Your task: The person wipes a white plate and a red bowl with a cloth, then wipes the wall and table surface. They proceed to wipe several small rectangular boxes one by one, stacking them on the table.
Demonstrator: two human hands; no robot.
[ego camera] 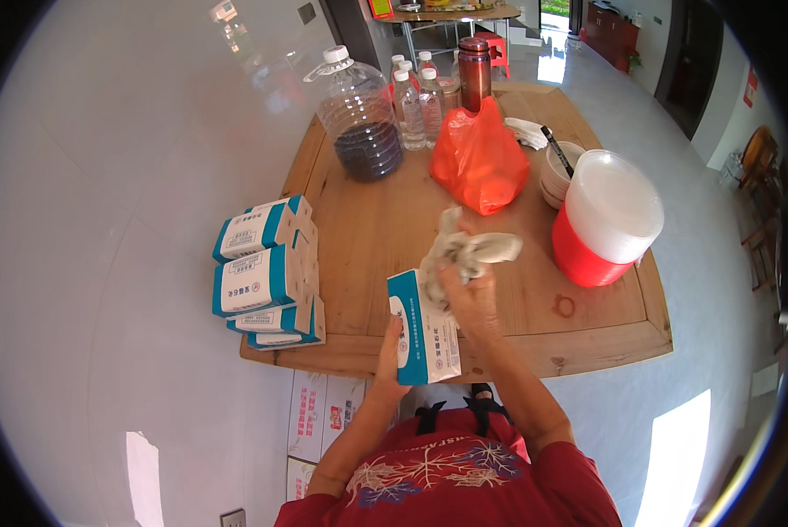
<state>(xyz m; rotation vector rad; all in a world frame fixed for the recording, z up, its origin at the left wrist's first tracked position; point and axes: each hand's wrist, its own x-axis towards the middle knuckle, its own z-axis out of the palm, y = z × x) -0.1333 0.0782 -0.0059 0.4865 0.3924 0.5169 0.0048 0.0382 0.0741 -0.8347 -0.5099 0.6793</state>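
Note:
A teal and white tissue box [412,349] is tilted at the table's near edge, with my left hand [391,359] gripping its lower left side. In my right hand [473,300] is a crumpled whitish cloth [441,257], bunched in the fingers and hanging against the box's upper right part. The cloth's loose ends stick up and to the right. Left of the hands, several similar teal and white boxes [249,283] are stacked on the left edge of the wooden table [367,244].
Behind my hands stands a knotted red plastic bag [479,161]. Further left are a large jug of dark contents [367,141] and several clear bottles [408,109]; a brown tumbler [475,76] stands behind. Stacked plastic containers [608,217] and bowls holding a marker [555,174] occupy the right.

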